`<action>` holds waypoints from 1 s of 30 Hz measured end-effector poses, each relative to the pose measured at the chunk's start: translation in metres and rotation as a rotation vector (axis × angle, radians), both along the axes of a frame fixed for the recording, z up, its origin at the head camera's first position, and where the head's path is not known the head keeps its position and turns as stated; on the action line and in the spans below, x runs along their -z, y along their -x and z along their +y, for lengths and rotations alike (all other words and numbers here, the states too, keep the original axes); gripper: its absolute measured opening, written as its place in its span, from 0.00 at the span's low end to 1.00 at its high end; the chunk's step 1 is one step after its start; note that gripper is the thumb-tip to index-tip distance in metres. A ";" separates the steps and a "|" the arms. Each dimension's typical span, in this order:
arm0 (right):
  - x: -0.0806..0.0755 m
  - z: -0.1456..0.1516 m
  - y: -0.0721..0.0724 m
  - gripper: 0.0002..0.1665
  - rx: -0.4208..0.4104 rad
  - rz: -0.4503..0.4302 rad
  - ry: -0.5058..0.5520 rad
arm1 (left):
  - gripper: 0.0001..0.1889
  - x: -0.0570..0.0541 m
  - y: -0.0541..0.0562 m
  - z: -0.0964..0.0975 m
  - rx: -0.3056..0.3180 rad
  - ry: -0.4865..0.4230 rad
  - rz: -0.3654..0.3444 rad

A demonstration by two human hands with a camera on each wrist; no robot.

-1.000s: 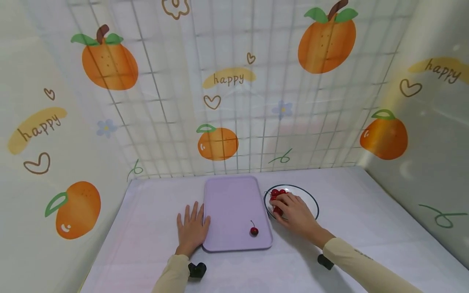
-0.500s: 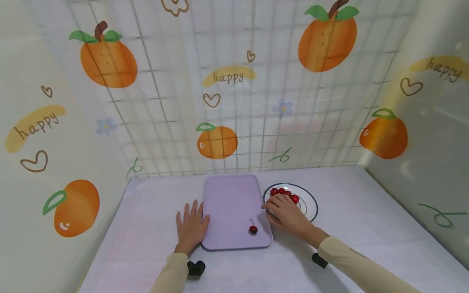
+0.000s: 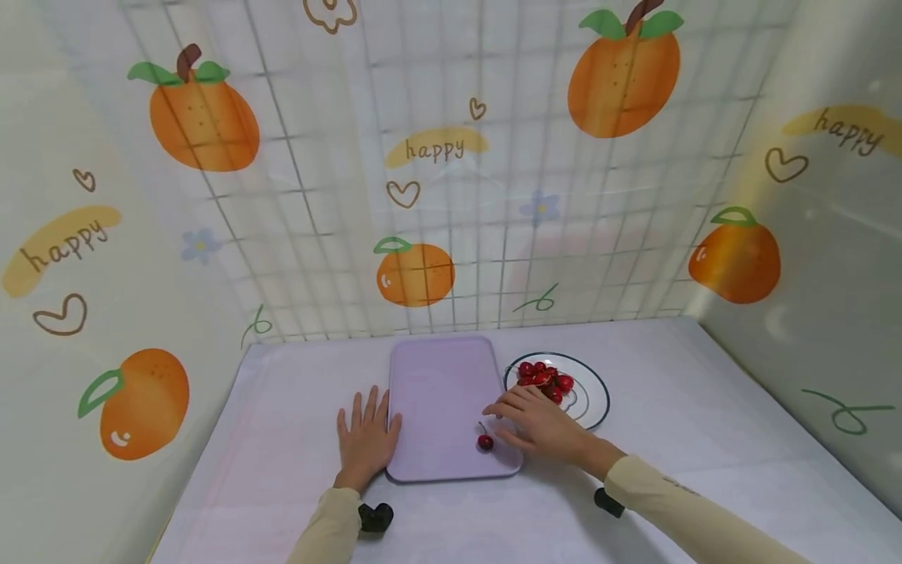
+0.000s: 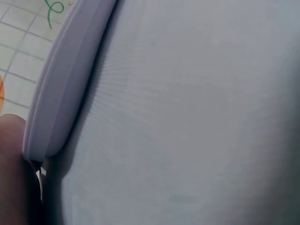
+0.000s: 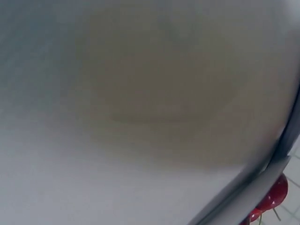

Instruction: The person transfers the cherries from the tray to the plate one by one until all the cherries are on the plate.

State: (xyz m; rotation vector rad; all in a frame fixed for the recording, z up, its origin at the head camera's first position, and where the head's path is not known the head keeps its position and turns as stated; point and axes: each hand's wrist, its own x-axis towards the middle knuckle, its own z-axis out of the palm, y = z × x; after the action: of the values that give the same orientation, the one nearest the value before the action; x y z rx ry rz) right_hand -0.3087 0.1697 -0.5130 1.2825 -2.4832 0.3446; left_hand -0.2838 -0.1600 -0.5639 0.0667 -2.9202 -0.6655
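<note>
My left hand (image 3: 369, 440) lies flat on the table with fingers spread, its thumb against the left edge of the lilac tray (image 3: 440, 392). In the left wrist view, part of that hand (image 4: 11, 164) touches the tray's rim (image 4: 56, 103). My right hand (image 3: 543, 429) hovers palm down over the tray's right edge, fingers bent, thumb and forefinger apart at the tips. Just left of its thumb, a dark red cherry (image 3: 485, 443) with a stem sits on the tray. I cannot tell whether something is hidden under the right hand's fingers.
Right of the tray stands a clear, dark-rimmed plate (image 3: 597, 399) with several red cherries (image 3: 541, 377), partly behind the right hand. Cherries (image 5: 275, 193) also show past a rim in the right wrist view. A fruit-printed curtain (image 3: 451, 196) over wire mesh closes off the back.
My right hand has moved left from the cherries on the plate to over the tray's right edge, beside the single cherry. The left hand has stayed in place.
</note>
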 end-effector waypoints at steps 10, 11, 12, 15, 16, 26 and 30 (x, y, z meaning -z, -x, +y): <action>0.008 -0.005 -0.003 0.26 -0.058 -0.071 -0.044 | 0.31 -0.005 -0.001 0.000 -0.007 0.033 -0.018; 0.009 -0.005 -0.003 0.26 -0.068 -0.065 -0.044 | 0.31 -0.005 -0.001 0.000 -0.005 0.033 -0.021; 0.011 -0.005 -0.003 0.26 -0.077 -0.052 -0.044 | 0.31 -0.004 -0.001 0.000 -0.003 0.030 -0.022; 0.014 -0.005 -0.003 0.25 -0.099 -0.025 -0.040 | 0.31 -0.002 0.000 0.001 -0.001 0.023 -0.009; 0.014 -0.005 -0.003 0.25 -0.100 -0.019 -0.042 | 0.32 -0.001 0.000 0.001 -0.003 0.021 -0.016; 0.011 -0.004 -0.006 0.20 -0.100 -0.042 -0.084 | 0.31 -0.003 -0.003 0.001 0.006 -0.011 0.011; 0.014 -0.003 -0.003 0.19 -0.098 -0.023 -0.104 | 0.32 0.001 -0.001 0.000 0.005 -0.017 0.008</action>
State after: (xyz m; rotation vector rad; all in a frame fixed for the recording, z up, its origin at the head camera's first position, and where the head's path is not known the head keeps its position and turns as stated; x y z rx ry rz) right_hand -0.3057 0.1672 -0.5273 1.4529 -2.4921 0.2574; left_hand -0.2830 -0.1597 -0.5646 0.0580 -2.9082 -0.6901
